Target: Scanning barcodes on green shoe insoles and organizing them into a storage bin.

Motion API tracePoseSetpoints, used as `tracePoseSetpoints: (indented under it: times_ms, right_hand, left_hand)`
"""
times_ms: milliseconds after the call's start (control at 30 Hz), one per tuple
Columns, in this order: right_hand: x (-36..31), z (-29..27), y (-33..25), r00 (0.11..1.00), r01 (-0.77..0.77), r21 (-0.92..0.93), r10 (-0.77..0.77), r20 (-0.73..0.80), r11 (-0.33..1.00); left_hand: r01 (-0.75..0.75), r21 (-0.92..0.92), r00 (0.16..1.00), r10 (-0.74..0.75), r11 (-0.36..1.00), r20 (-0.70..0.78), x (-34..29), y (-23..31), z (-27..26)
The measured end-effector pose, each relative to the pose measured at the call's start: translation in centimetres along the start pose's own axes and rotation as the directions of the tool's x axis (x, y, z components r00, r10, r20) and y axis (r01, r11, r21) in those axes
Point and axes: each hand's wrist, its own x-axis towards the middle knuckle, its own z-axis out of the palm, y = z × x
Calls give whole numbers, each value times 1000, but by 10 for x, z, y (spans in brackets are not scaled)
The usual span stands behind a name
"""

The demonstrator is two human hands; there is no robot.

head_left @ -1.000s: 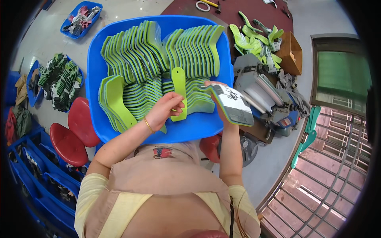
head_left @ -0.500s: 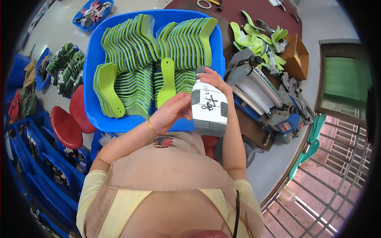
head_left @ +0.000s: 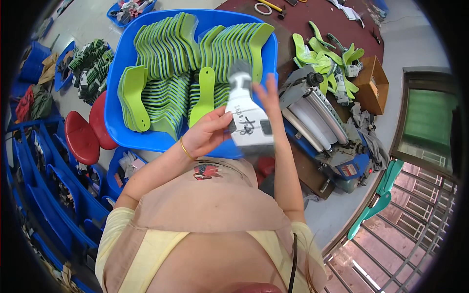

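Note:
A white shoe insole board (head_left: 244, 105) with dark grey patches at its ends and sides, handwriting on its face, is held upright in front of the blue bin. My left hand (head_left: 207, 132) pinches its left edge between thumb and fingers. Beside its right edge is my right hand (head_left: 267, 97), fingers spread and somewhat blurred, with nothing visible in it. Behind them, the large blue bin (head_left: 113, 93) holds neat stacked rows of lime-green insole boards (head_left: 166, 46). One single green insole board (head_left: 204, 95) lies on top of the near rows.
To the right stands a roller machine (head_left: 312, 119). Loose green insole boards (head_left: 320, 58) and a brown box (head_left: 372, 80) lie on the dark red table (head_left: 332, 14) beyond it. Red stools (head_left: 80, 139) and blue racks (head_left: 58, 180) are at left.
The insole board has turned so its narrow end tips toward the upper left. My right hand has let go of its upper end and its fingers have spread; the left now grips the edge.

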Motion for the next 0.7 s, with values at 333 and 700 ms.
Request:
tracePoseSetpoints:
  times_ms: [333, 700]
  right_hand:
    - [-160, -48, 15, 794, -324, 939, 505, 338, -119]
    - [-187, -42, 43, 335, -91, 775, 752, -567, 625]
  left_hand:
    - [-358, 883, 921, -41, 303, 388, 57, -19, -15]
    - [382, 921, 595, 743, 73, -306, 104, -11, -166]
